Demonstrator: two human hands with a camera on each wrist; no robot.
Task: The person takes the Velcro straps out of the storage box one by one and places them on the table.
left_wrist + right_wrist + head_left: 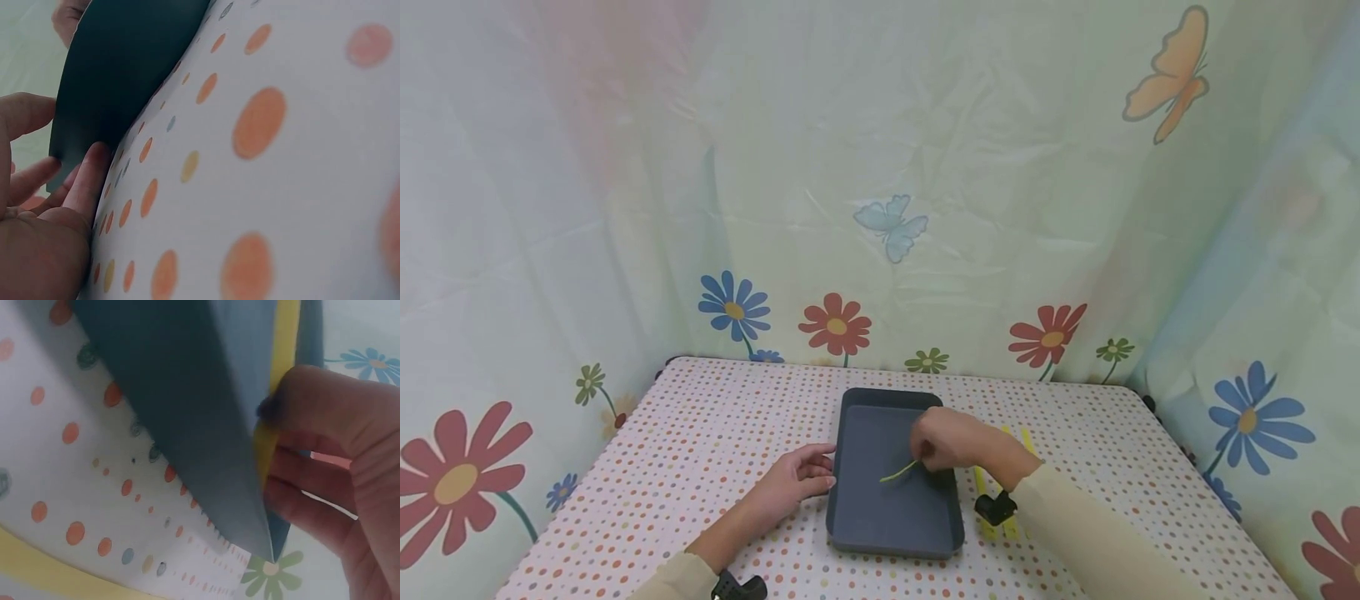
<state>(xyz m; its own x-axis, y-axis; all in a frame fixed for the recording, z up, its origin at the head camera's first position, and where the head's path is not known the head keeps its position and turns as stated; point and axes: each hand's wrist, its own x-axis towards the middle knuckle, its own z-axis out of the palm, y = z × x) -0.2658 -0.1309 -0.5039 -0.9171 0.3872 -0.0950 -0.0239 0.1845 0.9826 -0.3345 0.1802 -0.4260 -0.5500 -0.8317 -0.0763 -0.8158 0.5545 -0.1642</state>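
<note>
A dark grey rectangular tray [887,500] with raised walls lies on the table. My right hand [951,437] is above the tray's right side and pinches a thin yellow strip [897,474], whose free end slants over the tray floor. Seen from the right wrist, the yellow strip [282,350] passes between thumb and fingers beside the tray wall [181,419]. At the tray's left side, my left hand [793,479] rests its loosely bent fingers against the outer wall. The left wrist view shows its fingertips [94,159] touching that wall [119,69].
More yellow strips [988,528] lie on the dotted table [722,433] to the right of the tray, partly hidden under the right forearm. A curtain [970,167] with printed flowers and butterflies hangs behind the table and on both sides.
</note>
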